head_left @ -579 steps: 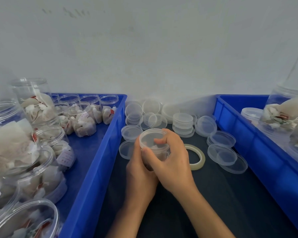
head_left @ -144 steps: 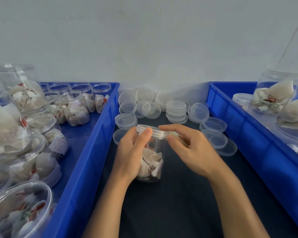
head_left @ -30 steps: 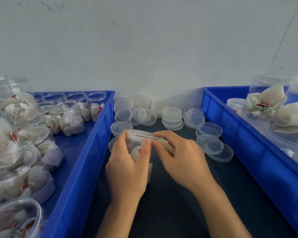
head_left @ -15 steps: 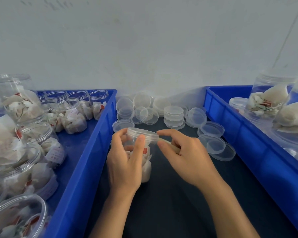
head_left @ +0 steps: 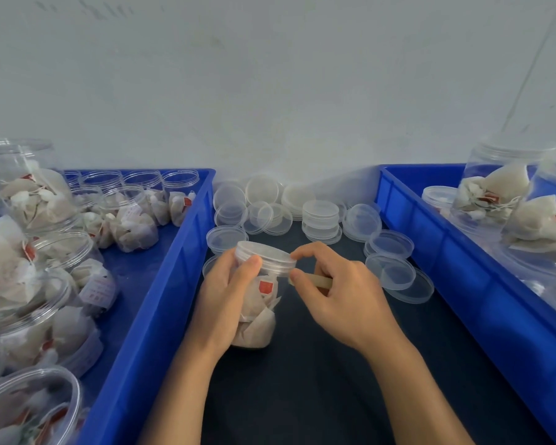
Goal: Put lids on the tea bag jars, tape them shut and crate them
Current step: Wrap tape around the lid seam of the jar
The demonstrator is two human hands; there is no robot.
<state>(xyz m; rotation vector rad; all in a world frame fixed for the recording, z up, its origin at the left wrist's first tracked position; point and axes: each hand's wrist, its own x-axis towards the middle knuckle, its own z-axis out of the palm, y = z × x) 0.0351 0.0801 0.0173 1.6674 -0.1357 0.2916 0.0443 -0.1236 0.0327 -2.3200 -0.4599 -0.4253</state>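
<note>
The jar stands on the mat between the left hand and the right hand, with its lid on top and the tape roll in the right hand just beside the lid's edge. Behind both hands, loose lids lie scattered and stacked on the mat against the wall. Left of the left hand sits the left crate with open jars in it; right of the right hand sits the right crate holding lidded jars.

dark mat free near side; loose lids crowd far end.
</note>
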